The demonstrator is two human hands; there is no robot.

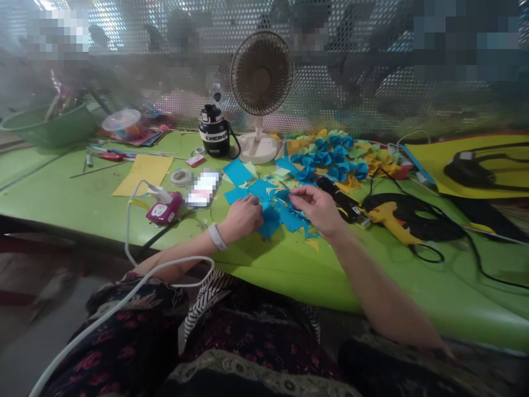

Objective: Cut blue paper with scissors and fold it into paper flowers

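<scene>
"What are the hands doing?"

"The left hand [243, 218], fingers curled and pressed together, rests on blue paper scraps [270, 220] at twelve o'clock on the green table [413, 286]. The right hand [316, 209] is just beside it, its fingertips [294, 197] pinching something thin that I can't make out."

"Any writing?"

"The black flask [214, 131], farther off at twelve o'clock, has white letters. I can read 'ENERG', but the rest is unclear."

"And at eleven o'clock?"

"A rectangular object [203, 188] is pixelated, so nothing on it is legible. Blurred patches also hide parts of the top of the view."

"What else is nearby?"

"A yellow hot glue gun [390, 223] lies at two o'clock, and blue and yellow paper flowers [330, 154] sit at one."
</scene>
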